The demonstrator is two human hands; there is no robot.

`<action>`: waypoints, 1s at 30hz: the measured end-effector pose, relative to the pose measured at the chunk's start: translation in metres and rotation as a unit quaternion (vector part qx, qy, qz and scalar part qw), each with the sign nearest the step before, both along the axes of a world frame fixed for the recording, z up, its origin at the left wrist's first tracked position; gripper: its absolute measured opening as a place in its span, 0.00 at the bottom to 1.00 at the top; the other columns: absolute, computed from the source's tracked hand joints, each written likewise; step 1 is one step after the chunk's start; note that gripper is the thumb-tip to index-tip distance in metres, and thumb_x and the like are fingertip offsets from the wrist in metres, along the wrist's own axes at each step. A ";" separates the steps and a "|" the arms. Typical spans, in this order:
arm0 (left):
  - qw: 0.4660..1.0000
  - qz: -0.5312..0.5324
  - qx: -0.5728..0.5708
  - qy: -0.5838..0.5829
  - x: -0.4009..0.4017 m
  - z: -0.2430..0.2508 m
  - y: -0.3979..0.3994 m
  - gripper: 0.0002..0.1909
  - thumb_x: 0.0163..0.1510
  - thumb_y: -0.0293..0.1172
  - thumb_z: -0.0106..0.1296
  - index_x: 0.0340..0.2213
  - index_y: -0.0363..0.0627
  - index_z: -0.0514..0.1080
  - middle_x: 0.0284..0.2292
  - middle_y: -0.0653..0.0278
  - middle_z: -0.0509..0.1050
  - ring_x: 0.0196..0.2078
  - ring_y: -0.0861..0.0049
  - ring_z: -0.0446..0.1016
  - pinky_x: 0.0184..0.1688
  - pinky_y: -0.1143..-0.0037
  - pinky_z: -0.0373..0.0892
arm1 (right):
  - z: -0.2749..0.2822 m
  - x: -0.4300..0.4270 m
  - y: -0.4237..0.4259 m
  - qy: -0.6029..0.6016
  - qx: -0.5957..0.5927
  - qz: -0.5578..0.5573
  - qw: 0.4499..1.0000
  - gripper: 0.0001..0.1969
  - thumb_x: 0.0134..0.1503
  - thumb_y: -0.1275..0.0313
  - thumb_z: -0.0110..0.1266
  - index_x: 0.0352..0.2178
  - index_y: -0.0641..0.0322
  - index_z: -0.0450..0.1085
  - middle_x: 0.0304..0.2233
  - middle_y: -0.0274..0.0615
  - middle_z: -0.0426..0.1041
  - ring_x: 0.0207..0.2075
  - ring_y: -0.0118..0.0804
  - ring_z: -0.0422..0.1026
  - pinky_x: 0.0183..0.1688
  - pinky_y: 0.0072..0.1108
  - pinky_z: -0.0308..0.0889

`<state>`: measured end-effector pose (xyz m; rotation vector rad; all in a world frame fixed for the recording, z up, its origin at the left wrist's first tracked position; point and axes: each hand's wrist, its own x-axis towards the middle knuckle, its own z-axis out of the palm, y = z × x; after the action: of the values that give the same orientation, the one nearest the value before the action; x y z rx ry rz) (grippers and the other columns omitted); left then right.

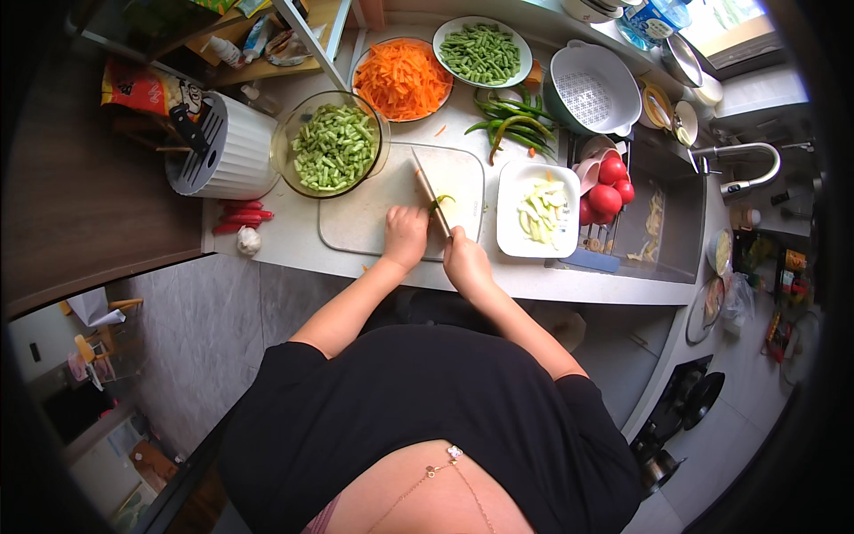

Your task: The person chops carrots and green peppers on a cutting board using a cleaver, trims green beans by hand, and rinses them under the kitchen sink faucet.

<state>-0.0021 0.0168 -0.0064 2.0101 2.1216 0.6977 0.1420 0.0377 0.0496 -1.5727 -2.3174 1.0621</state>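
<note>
My right hand (465,257) is closed on the handle of a kitchen knife (429,190), its blade pointing away across the pale cutting board (353,223). Against the blade's left side, my left hand (407,230) holds a green pepper, mostly hidden by fingers and blade. A thin curved green piece (446,197) lies just right of the blade. To the right of the board, a white square tray (505,245) holds pale green slices. Behind it lie several long green peppers (520,127). At the board's back left stands a glass bowl (283,167) of chopped green pieces.
Behind the board are a plate of carrot strips (403,79) and a plate of cut green beans (480,53). A grey colander (590,93) and tomatoes (606,199) are by the sink (687,227). A white knife block (240,147), red chillies (240,215) and garlic (249,241) stand left.
</note>
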 end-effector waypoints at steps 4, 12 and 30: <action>1.000 -0.014 0.016 0.010 0.001 -0.001 -0.001 0.04 0.46 0.29 0.50 0.23 0.42 0.67 0.23 0.60 0.69 0.30 0.63 0.67 0.39 0.67 0.60 | -0.004 -0.013 0.014 0.012 0.010 -0.006 1.000 0.08 0.54 0.74 0.41 0.34 0.70 0.61 0.20 0.60 0.70 0.25 0.61 0.70 0.29 0.44 0.64; 1.000 0.019 0.003 -0.022 0.001 0.039 0.006 0.10 0.42 0.32 0.57 0.29 0.47 0.71 0.30 0.62 0.70 0.37 0.67 0.68 0.43 0.68 0.59 | 0.039 0.028 0.031 0.124 0.065 -0.103 0.985 0.10 0.54 0.75 0.45 0.36 0.70 0.67 0.24 0.62 0.70 0.27 0.61 0.70 0.32 0.41 0.65; 0.978 -0.207 -0.019 -0.019 0.059 0.075 0.081 0.01 0.44 0.27 0.51 0.22 0.45 0.71 0.28 0.64 0.70 0.36 0.68 0.68 0.40 0.68 0.59 | 0.101 0.217 -0.045 0.224 0.092 -0.487 0.839 0.08 0.59 0.70 0.46 0.30 0.66 0.65 0.17 0.32 0.63 0.17 0.19 0.59 0.20 0.16 0.56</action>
<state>0.0569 0.0976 0.0682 2.2906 1.5990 0.6117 0.3593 -0.0078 0.1504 -1.8005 -1.0082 0.7581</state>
